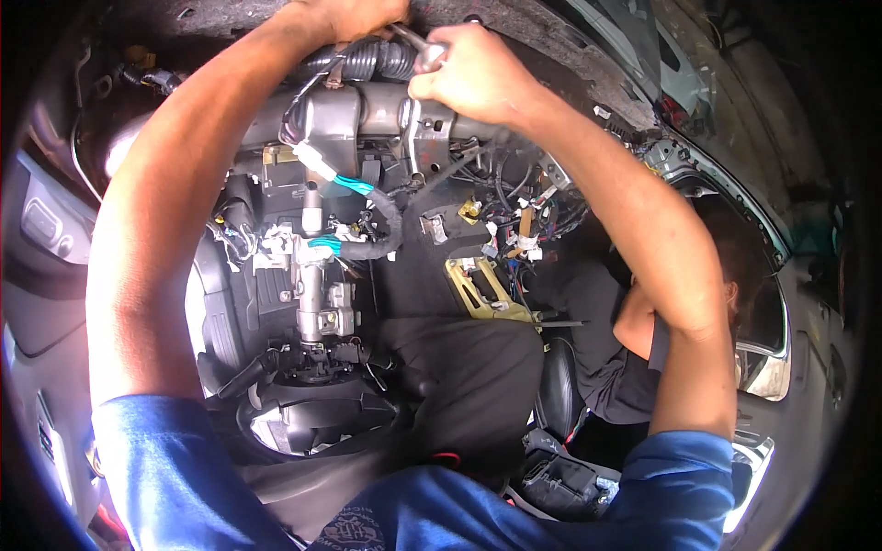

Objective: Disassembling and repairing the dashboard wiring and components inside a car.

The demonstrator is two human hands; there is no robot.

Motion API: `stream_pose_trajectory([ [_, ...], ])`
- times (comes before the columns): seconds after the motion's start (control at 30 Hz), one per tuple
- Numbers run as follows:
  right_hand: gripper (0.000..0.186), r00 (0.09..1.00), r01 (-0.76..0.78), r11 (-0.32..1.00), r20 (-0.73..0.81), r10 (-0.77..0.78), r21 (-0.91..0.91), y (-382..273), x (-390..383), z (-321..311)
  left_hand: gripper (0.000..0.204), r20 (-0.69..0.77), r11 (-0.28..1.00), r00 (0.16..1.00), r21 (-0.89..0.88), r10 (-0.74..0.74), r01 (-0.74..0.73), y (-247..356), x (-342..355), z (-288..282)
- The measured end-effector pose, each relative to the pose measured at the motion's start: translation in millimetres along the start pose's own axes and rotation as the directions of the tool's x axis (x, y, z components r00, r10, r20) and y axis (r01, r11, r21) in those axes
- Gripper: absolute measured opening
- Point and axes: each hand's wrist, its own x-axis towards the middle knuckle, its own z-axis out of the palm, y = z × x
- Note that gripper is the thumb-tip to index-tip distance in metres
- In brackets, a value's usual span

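Both my arms reach up over a stripped car dashboard. My right hand (482, 75) is wrapped around a shiny metal hand tool (424, 46), whose shaft slants up and left toward my left hand; its exact kind cannot be made out. At the top edge, my left hand (354, 16) is curled by the far end of that shaft, its fingers partly cut off by the picture. Just below the hands lie a black corrugated hose (367, 61) and a grey metal crossbeam (377, 108) with a bracket (430, 138).
A steering column (317, 298) and steering wheel (317, 418) are below. Loose wiring (542, 211) hangs at right, near a yellow metal bracket (480, 289). A teal-wrapped harness (354, 186) crosses the middle. Another person (634, 321) leans in at the right, beside the door opening.
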Motion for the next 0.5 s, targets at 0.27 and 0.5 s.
stream_pose_trajectory([
  [0.27, 0.026, 0.989, 0.091, 0.934, 0.143, -0.044, -0.345, -46, 9, -26, 0.024, 0.056, 0.997, 0.995, -0.004, -0.076, 0.077, 2, -9, -6],
  [0.5, 0.013, 0.996, -0.093, 0.902, 0.025, 0.091, 0.421, -1, -3, 10, 0.024, 0.016, 0.999, 0.999, -0.001, -0.038, 0.038, -1, -4, 0],
])
